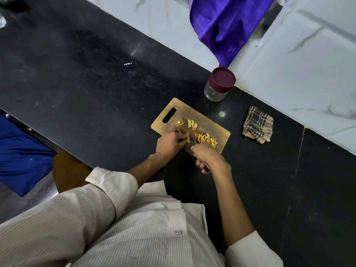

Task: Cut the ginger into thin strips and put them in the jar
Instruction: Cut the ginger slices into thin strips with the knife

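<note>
Hands [170, 140] slicing ginger [187, 139] on board [204, 120]

Counter [96, 83]: dark polished stone, speckled, faintly glossy. Cutting board [210, 120]: matt, worn wood. Jar [215, 92]: clear glass, with a smooth maroon plastic lid [224, 78]. Folded cloth [258, 124]: checked woven fabric, rough. Wall tiles [308, 64]: glossy marbled white. My shirt [134, 228]: fine-striped cotton-like weave.
</note>
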Demonstrator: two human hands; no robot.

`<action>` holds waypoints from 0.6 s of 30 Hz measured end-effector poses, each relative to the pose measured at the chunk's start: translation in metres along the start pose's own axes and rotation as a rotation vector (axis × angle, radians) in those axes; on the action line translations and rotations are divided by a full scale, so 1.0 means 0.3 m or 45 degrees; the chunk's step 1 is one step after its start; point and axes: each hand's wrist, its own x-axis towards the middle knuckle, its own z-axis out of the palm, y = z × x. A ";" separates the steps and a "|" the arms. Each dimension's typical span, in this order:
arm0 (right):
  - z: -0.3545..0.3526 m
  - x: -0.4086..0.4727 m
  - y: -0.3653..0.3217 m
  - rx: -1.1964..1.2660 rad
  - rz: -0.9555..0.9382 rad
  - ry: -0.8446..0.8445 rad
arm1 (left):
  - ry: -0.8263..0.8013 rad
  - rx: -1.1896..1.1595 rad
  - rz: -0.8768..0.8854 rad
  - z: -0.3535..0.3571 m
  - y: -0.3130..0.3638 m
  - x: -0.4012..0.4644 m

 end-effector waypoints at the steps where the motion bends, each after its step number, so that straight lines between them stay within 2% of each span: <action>1: -0.014 0.008 -0.006 -0.004 0.008 -0.014 | -0.008 0.005 -0.007 -0.001 0.000 0.000; 11: -0.126 0.015 -0.090 -0.191 0.044 -0.119 | -0.045 0.023 0.011 -0.013 0.002 -0.003; 18: -0.071 0.029 -0.052 -0.052 0.056 -0.067 | -0.028 0.006 0.017 -0.020 0.007 -0.010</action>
